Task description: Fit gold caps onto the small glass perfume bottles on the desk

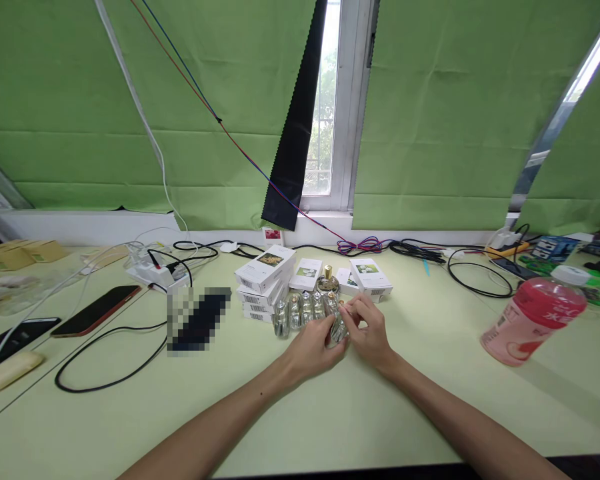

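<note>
My left hand [316, 348] is closed around a small clear glass perfume bottle [338, 329], low over the table. The fingers of my right hand [371, 332] pinch together at that bottle's top; they hide most of the neck. Just behind the left hand stands a row of several similar glass bottles [294, 312] with metallic spray tops. A rounder bottle with a gold cap [328, 272] rises behind the row. To its left is a stack of white boxes [266, 270] with a flower picture on top. More white boxes [371, 277] lie behind the right hand.
A pink-labelled bottle [534, 319] stands tilted-looking at the right. Leftward lie a red-edged phone [96, 311], a dark phone [17, 340], a power strip [157, 275] and a looped black cable [111, 389]. Coiled cables [415, 251] run along the wall.
</note>
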A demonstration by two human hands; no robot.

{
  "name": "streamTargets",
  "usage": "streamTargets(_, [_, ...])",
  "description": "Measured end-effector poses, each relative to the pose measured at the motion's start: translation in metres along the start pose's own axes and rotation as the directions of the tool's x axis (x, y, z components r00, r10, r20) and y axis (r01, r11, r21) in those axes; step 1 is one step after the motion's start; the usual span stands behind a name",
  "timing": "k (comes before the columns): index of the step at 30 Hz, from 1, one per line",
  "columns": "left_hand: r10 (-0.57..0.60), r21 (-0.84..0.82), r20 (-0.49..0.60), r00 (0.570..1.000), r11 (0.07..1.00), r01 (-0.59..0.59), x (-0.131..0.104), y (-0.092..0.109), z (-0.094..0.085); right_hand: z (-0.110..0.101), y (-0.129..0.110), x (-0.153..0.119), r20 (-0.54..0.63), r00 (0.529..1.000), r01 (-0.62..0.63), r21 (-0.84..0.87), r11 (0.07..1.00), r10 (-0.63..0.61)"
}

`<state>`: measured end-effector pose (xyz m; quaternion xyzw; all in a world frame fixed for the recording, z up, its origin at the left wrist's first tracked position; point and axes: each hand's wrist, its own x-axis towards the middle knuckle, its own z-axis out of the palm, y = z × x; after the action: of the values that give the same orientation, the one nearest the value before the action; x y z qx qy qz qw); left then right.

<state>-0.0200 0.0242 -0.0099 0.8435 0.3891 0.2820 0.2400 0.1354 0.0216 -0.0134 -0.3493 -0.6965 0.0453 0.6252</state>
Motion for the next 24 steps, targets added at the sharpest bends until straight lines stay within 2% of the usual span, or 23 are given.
streamTargets(11, [-0.001,-0.024,0.012,1.000,1.000,0.002,-0.001,-0.001,-0.001,0.002,-0.004,0.003,-0.029,1.000,-0.012,-0.015,1.000,0.012])
streamTargets(17, [-0.018,-0.010,0.025,1.000,1.000,0.018,0.000,0.000,-0.001,0.006,0.001,-0.006,-0.120,0.992,-0.033,-0.020,0.999,0.031])
streamTargets(24, [-0.028,0.012,0.016,0.999,1.000,0.028,0.000,0.003,-0.003,0.007,0.006,-0.013,-0.109,0.982,-0.155,0.000,0.988,0.154])
